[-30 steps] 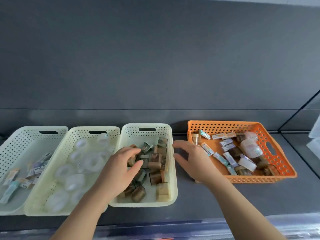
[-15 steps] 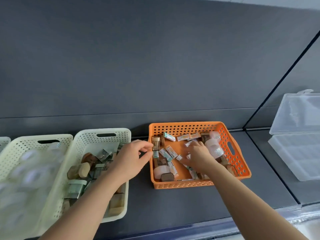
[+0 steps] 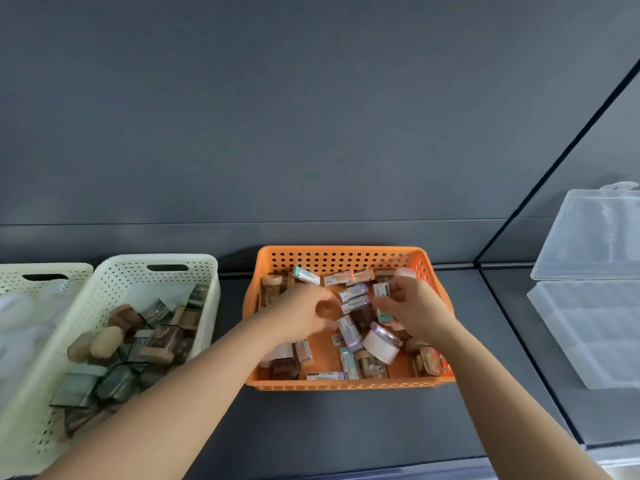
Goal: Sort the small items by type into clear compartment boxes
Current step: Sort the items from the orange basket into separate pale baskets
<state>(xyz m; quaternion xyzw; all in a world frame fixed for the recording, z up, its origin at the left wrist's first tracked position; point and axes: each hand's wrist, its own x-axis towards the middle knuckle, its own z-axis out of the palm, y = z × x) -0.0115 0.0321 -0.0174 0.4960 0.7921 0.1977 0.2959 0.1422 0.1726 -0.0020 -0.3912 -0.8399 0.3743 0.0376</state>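
An orange perforated basket (image 3: 341, 385) sits in the middle of the dark shelf, full of mixed small items: little printed boxes (image 3: 353, 292), a white tape roll (image 3: 381, 344) and brown jars (image 3: 272, 284). Both my hands are inside it. My right hand (image 3: 414, 306) pinches a small white box (image 3: 382, 291) between thumb and fingers near the basket's back right. My left hand (image 3: 301, 317) hovers over the basket's left half with fingers curled; whether anything is in it is hidden. A clear compartment box (image 3: 588, 327) stands at the right, its lid (image 3: 592, 233) raised.
A cream basket (image 3: 207, 271) left of the orange one holds brown and green small tins and blocks. A second cream basket (image 3: 48, 268) at the far left holds white rolls. The shelf's back wall is close behind; a black divider line (image 3: 498, 299) separates the clear box's section.
The view swung right from the cream baskets to the orange one. My left hand moved from the cream basket into the orange basket. My right hand reached deeper and took hold of a small box.
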